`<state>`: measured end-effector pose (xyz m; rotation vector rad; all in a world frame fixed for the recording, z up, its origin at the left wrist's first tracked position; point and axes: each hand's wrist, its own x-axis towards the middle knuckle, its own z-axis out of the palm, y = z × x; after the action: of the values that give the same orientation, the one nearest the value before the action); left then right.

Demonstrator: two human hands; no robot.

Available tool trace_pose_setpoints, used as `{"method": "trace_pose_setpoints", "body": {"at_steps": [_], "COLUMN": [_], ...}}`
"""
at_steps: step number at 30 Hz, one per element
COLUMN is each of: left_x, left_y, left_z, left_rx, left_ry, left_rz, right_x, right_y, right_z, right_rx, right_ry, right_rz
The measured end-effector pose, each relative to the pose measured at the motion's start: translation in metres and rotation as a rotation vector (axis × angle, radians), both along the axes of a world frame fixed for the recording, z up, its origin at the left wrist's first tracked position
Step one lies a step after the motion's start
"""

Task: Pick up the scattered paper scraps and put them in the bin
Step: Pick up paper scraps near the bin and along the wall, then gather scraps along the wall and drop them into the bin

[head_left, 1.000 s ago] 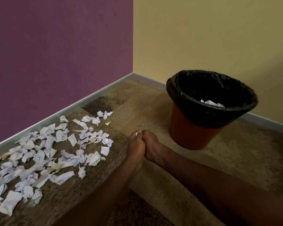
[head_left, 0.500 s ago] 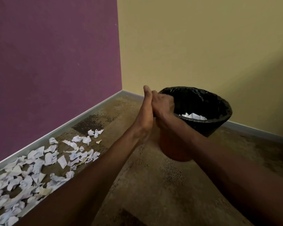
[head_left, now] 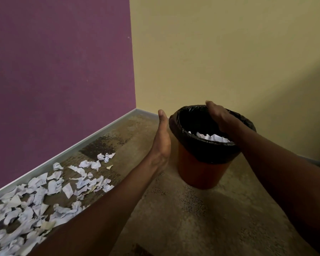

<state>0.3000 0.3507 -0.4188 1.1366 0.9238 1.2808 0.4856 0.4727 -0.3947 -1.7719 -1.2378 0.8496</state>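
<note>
Nearest, along the left on the patterned carpet [head_left: 183, 224], a broad scatter of torn white paper scraps [head_left: 44, 196] beside the grey skirting board [head_left: 67, 154] under the purple wall [head_left: 59, 71]; most of the job evidently not yet done. Farther in, left hand [head_left: 162, 143] held flat and upright, fingers straight, palm turned toward the bin [head_left: 201, 167], just beside its rim and gripping nothing. Right hand [head_left: 220, 117] over the mouth of the orange bin with its black liner [head_left: 175, 124], fingers loosely spread and bent downward, empty as far as can be seen, though the palm side stays hidden. White scraps [head_left: 213, 137] already lying inside the bin, near the front of the liner. Behind, the yellow wall [head_left: 220, 52] meeting the purple one in the corner. Step in hand, by the look of it: the end of a drop, a load just let go into the bin. Next move likely calling for a return of both hands down and left to the pile, a scoop between the palms, and a lift clear of the rim without spilling light pieces. Compared with half a second ago: hands then pressed together beside the bin, now parted, right one moved over the opening.
</note>
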Motion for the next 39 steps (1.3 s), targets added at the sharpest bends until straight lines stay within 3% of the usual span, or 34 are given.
{"method": "trace_pose_setpoints", "body": {"at_steps": [7, 12, 24, 32, 39], "left_x": [-0.022, -0.046, -0.155, -0.242, -0.308], "left_y": [0.002, -0.009, -0.082, -0.153, -0.25], "left_z": [-0.016, -0.033, -0.128, -0.166, -0.211], "left_rx": [-0.077, -0.127, -0.386, -0.441, -0.366], "left_ry": [-0.047, -0.068, -0.021, 0.147, 0.678], "left_rz": [0.052, 0.124, 0.422, 0.676, 1.03], "right_x": [-0.026, -0.087, -0.247, -0.338, -0.412], "right_y": [0.007, -0.017, -0.079, -0.125, -0.197], "right_z": [-0.001, -0.005, -0.088, -0.151, -0.202], "right_rx": [0.076, 0.284, 0.359, 0.373, 0.318], "right_ry": [0.196, 0.274, -0.272, -0.451, -0.681], "right_rz": [-0.02, 0.114, 0.768, 1.185, 1.64]}}
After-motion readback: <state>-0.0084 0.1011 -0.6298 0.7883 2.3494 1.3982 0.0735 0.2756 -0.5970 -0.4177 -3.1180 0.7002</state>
